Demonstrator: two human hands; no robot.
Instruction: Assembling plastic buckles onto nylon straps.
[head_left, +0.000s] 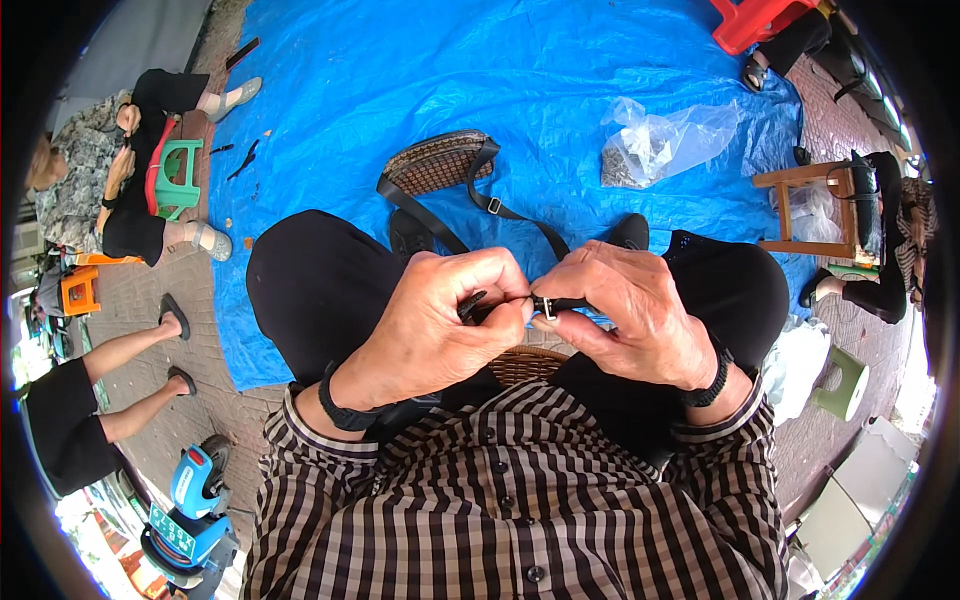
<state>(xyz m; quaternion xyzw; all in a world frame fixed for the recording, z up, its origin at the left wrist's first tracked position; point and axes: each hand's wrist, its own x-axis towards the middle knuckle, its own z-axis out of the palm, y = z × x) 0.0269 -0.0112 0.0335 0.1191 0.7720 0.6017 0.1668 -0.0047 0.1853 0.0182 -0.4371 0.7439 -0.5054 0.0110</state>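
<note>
I cannot make out how the black strap (572, 303) runs inside the grip, but before the blue tarp (330, 110) on brick paving (180, 290) the left hand (425, 325) and right hand (635, 310) curl inward between 2 knees (310, 290), both pinching that strap beside its metal buckle (548, 308)

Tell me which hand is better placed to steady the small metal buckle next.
Probably the right hand: it pinches the black strap close beside the metal buckle. The left hand, just left of the buckle, grips a dark piece, partly hidden by its fingers.
</note>
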